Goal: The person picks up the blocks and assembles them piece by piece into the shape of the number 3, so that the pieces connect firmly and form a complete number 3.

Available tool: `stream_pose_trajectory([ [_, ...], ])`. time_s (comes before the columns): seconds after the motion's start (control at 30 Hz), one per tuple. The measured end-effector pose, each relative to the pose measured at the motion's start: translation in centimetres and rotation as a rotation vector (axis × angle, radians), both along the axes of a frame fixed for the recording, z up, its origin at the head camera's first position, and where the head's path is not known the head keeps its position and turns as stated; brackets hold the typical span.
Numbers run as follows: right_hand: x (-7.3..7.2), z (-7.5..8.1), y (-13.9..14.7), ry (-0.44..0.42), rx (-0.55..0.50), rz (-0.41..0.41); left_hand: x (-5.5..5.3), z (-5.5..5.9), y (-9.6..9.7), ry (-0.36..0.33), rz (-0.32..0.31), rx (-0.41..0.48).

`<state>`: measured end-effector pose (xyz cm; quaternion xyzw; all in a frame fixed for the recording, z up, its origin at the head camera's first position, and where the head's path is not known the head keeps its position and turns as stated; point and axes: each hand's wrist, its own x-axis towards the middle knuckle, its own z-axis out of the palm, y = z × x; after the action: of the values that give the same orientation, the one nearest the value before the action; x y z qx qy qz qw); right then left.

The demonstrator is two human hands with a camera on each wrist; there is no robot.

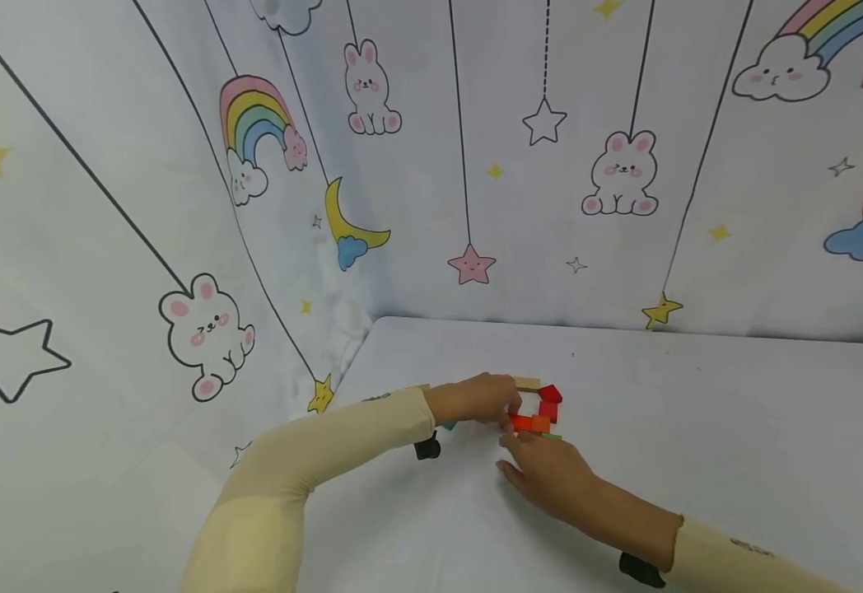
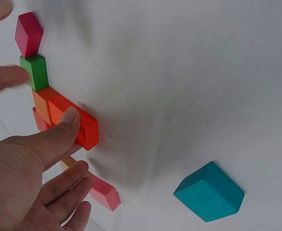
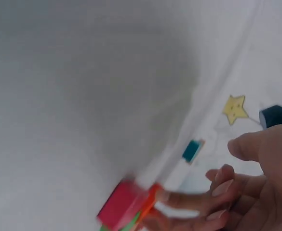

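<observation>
My left hand (image 1: 479,399) pinches a long red-orange block (image 2: 90,127) between thumb and fingers. This block lies against an orange cube (image 1: 540,424) in a ring of wooden blocks. Close by, on the near side, is my right hand (image 1: 550,473), its fingers loosely extended and holding nothing. One of its fingertips is at a green block (image 2: 38,72), perhaps touching it. Beyond the green block, in the left wrist view, stands a magenta block (image 2: 29,36). A pink block (image 2: 105,193) lies past my left fingertips. The right wrist view is blurred around the blocks.
A teal block (image 2: 213,195) lies apart on the white tabletop (image 1: 698,428). The ring's far side has a tan block (image 1: 527,384), a red pointed block (image 1: 551,394) and a red block (image 1: 548,410). A patterned cloth wall (image 1: 417,206) rises behind and left.
</observation>
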<state>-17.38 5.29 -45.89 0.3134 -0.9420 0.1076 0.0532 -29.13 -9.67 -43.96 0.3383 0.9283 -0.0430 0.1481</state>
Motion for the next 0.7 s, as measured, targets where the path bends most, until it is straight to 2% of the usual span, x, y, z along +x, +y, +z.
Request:
stream_pose_trajectory([
  [0.13,-0.2,-0.3,-2.7,-0.084,-0.023,0.068,-0.1,0.2,0.4,-0.017,0.033,-0.038],
  [0.27,-1.2,-0.7,-5.2,-0.049,-0.032,0.108,-0.6,0.2,1.0,-0.037,0.062,-0.067],
  [0.33,-1.7,-0.8,-6.3,0.020,-0.002,0.129,-0.7,0.3,1.1,-0.050,0.067,-0.060],
  [0.43,-2.6,-1.1,-7.5,0.212,0.099,0.175,-0.6,0.5,1.3,-0.057,0.060,-0.046],
  [0.53,-3.3,-1.5,-8.5,0.337,0.097,0.178,-0.7,0.5,1.6,-0.055,0.040,-0.052],
  [0.57,-3.5,-1.6,-8.8,0.325,0.075,0.165,-0.7,0.5,1.7,-0.055,0.039,-0.060],
  [0.6,-3.7,-1.7,-9.0,0.278,0.037,0.153,-0.8,0.4,1.9,-0.053,0.032,-0.074],
  [0.7,-4.3,-1.7,-9.6,0.035,-0.085,0.094,-1.0,0.2,2.1,-0.045,0.020,-0.123],
])
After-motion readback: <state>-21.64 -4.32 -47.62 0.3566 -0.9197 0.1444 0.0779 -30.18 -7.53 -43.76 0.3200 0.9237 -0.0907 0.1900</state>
